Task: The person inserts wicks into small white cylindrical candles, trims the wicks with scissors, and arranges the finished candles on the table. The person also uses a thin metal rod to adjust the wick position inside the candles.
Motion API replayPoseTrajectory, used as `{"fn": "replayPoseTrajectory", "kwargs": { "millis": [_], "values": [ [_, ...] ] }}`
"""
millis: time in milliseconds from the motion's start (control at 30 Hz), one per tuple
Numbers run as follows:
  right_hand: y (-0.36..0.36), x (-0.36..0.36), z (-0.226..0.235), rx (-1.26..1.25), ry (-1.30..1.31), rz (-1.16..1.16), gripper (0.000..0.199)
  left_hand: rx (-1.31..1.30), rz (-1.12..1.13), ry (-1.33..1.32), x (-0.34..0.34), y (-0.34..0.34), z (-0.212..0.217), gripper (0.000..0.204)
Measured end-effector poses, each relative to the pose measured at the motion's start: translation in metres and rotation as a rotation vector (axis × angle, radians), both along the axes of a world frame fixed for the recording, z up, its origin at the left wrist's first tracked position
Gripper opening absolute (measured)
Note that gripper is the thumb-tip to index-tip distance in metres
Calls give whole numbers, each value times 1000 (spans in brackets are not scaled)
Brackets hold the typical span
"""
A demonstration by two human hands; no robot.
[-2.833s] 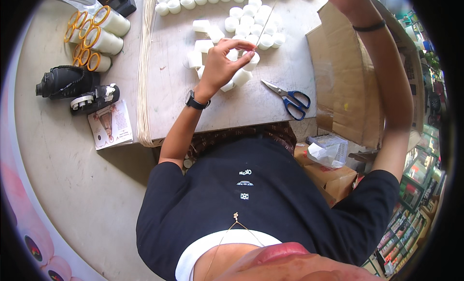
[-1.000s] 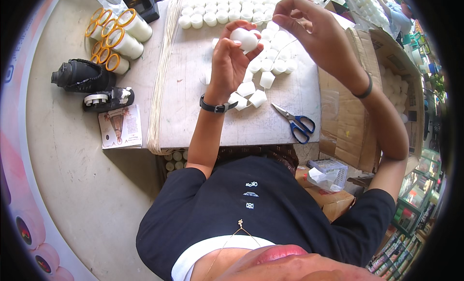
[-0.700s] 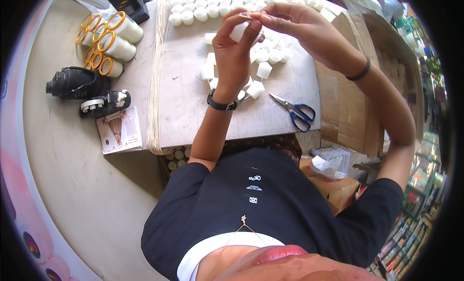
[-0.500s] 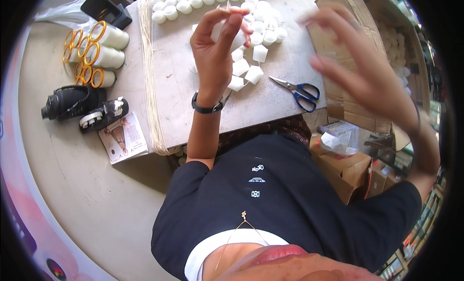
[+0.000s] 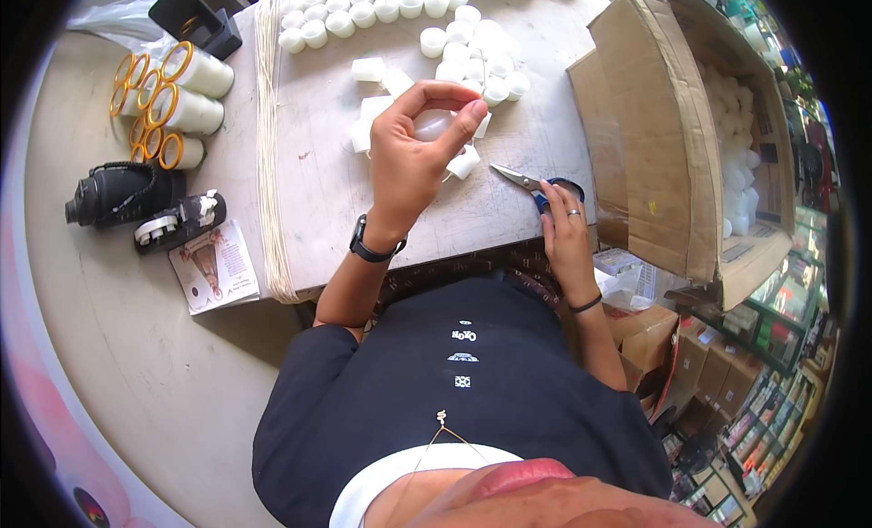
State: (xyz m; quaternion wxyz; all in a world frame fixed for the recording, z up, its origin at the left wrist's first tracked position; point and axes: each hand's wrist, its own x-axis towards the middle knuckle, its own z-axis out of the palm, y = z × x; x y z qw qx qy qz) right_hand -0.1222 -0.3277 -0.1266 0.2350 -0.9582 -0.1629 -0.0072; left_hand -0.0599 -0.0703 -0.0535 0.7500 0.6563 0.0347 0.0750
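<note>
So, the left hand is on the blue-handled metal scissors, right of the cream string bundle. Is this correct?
Wrong hand: the head view shows the right hand on the blue-handled metal scissors, which do lie right of the cream string bundle.

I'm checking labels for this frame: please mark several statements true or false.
1. The right hand touches the scissors. True.
2. The left hand has thumb and forefinger together. True.
3. The left hand touches the scissors too. False: it is apart.
4. The left wrist is bare. False: it wears a black watch.
5. An open cardboard box holds white pieces. True.
6. The scissors lie inside the box. False: they lie on the table.
</note>
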Motion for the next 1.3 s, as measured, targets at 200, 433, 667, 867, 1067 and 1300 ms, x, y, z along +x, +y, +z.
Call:
{"fn": "replayPoseTrajectory", "kwargs": {
  "millis": [200, 433, 667, 867, 1067, 1300],
  "values": [
    [-15, 12, -1, -131, 14, 49, 61, 105, 191, -148, -4, -15, 3, 13],
    [-34, 21, -6, -45, 127, 38, 57, 137, 246, -198, 0, -25, 5, 11],
    [9, 16, 18, 1070, 423, -87, 57, 463, 348, -450, 5, -33, -4, 12],
    [37, 13, 42, 1033, 527, 77, 84, 571, 359, -546, 4, -43, -4, 16],
    [44, 14, 51, 1092, 563, 82, 75, 637, 339, -577, 0, -41, -8, 21],
    [43, 12, 57, 1040, 564, 17, 66, 759, 256, -624, -3, -35, -6, 24]
  ]
}}
